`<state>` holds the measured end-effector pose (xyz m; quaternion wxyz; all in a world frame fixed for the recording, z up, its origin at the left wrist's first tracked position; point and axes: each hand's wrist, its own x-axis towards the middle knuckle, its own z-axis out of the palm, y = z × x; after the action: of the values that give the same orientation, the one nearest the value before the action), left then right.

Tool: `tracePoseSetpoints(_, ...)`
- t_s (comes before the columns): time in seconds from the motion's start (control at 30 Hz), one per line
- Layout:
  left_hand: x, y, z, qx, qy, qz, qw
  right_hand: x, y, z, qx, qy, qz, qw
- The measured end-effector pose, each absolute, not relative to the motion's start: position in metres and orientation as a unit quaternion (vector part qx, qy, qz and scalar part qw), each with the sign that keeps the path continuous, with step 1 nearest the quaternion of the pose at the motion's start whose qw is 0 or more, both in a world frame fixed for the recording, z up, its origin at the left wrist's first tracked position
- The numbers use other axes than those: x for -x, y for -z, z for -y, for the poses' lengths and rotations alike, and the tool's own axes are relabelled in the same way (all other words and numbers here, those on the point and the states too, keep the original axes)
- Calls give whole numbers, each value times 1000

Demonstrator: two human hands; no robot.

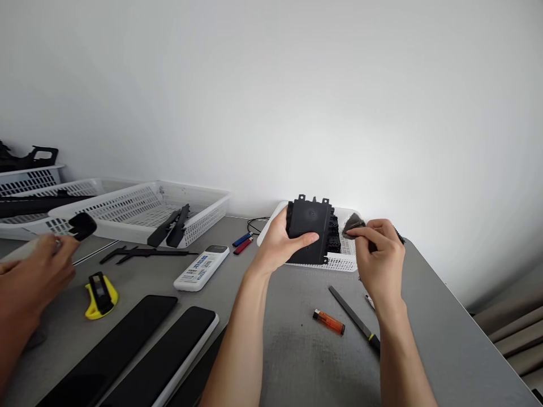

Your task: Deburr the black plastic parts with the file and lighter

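Note:
My left hand (pixel 282 243) grips a black plastic housing (pixel 311 217) by its left side, thumb across its flat face. Small mounting tabs stick out from its top, and dark connector-like shapes line its right edge. Just to the right, my right hand (pixel 379 246) pinches a grey-brown scrap of abrasive-looking cloth (pixel 353 227) between thumb and fingers, apart from the housing. Behind both hands, a white plastic basket (pixel 343 263) stands against the wall, partly hidden by the housing.
An orange lighter (pixel 329 322) and a file (pixel 354 314) lie in front. Leftward are a white device (pixel 202 268), calipers (pixel 148 254), a yellow cutter (pixel 101 295), long black-faced panels (pixel 165 362) and a white basket (pixel 207 217). At far left, a co-worker's hand (pixel 46 271) holds a part.

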<state>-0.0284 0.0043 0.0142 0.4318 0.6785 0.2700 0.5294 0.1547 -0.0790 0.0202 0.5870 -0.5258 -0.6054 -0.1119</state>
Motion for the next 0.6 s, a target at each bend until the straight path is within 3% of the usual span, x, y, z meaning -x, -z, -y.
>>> tracePoseSetpoints(0.23, 24, -18, 3, -692, -516, -272, 425, -148, -18, 76, 482, 99, 633, 598)
tracePoseSetpoints(0.37, 20, -21, 7, -710, -497, -275, 416, -136, -12, 72, 461, 151, 687, 541)
tracePoseSetpoints(0.47, 21, -20, 6, -712, -506, -286, 394, -136, -9, 68, 487, 148, 702, 498)
tracePoseSetpoints(0.6, 26, -20, 2, -706, -517, -291, 388, -149, -9, 65, 553, 137, 648, 505)
